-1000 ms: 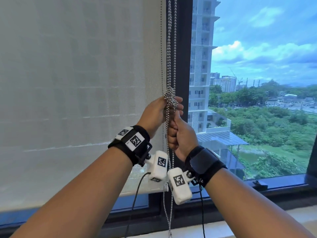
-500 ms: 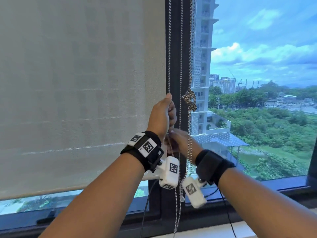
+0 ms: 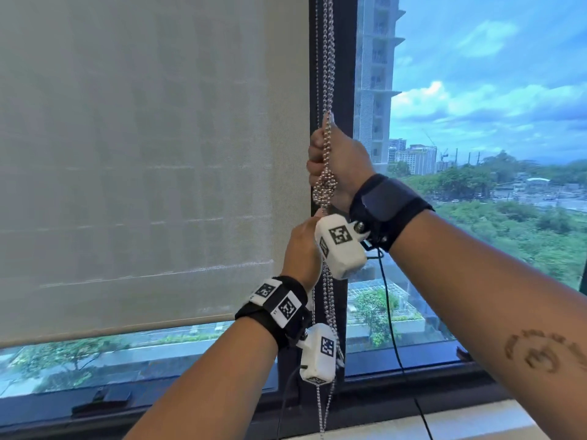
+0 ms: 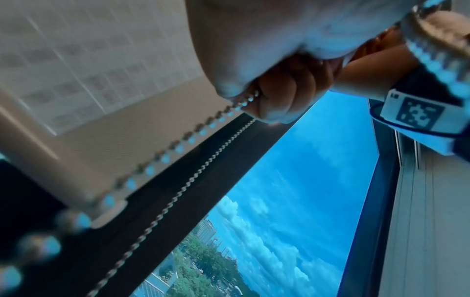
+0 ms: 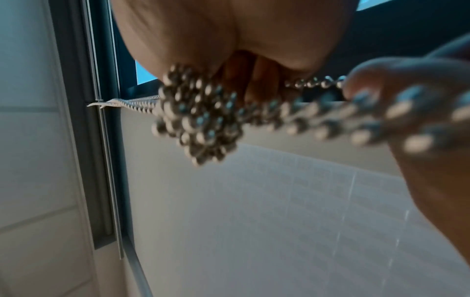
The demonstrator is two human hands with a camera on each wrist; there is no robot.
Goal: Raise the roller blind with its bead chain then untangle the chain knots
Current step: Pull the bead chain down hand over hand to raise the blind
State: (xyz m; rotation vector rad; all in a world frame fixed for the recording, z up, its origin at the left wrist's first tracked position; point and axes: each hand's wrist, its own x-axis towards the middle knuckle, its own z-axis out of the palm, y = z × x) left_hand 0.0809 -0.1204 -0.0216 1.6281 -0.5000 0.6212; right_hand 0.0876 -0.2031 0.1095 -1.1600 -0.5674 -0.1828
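Item: bead chain [image 3: 327, 74], metal, several strands hanging side by side in front of the dark window frame [image 3: 344, 90], at the right edge of the roller blind [image 3: 143, 154].

Item: knot [image 3: 324, 188], a dense clump of beads on the chain. Sits directly under the right hand [image 3: 340, 160], against the heel of the palm, above the left hand [image 3: 301, 249]. In the right wrist view the knot [image 5: 198, 118] hangs just beside the palm, outside the curled fingers [image 5: 244, 80].

Right hand: upper of the two. Fingers wrapped round the strands above the knot, thumb extended up along the chain. Clamped on the chain.

Left hand: lower, just below the knot and partly behind the right wrist camera [image 3: 341, 249]. The left wrist view shows the fingers [image 4: 287, 94] curled tight with a strand of the chain [image 4: 178, 144] leaving the fist. Clamped on the chain.

Chain below the hands: loose strands [image 3: 328, 360] drop past the left wrist camera [image 3: 319, 354] toward the sill [image 3: 476, 417].

Roller blind: pale woven fabric, bottom edge [image 3: 127, 328] clear of the frame's lower rail, with a strip of glass and greenery visible beneath it.

Outside: tower block [image 3: 376, 74], trees, cloudy blue sky.
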